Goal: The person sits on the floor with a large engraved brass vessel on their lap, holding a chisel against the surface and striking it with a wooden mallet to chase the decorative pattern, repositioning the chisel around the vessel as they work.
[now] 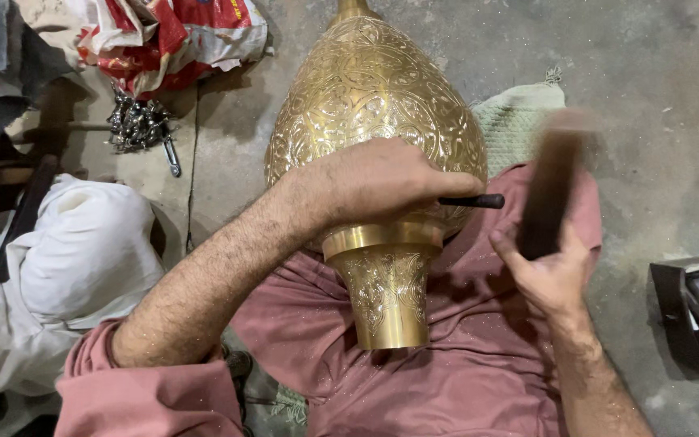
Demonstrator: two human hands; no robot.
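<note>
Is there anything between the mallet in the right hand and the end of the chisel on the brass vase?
Nothing visible. The right hand holds the dark mallet just right of the chisel, whose free end pokes out of the left hand against the vase. The gap is open.
</note>
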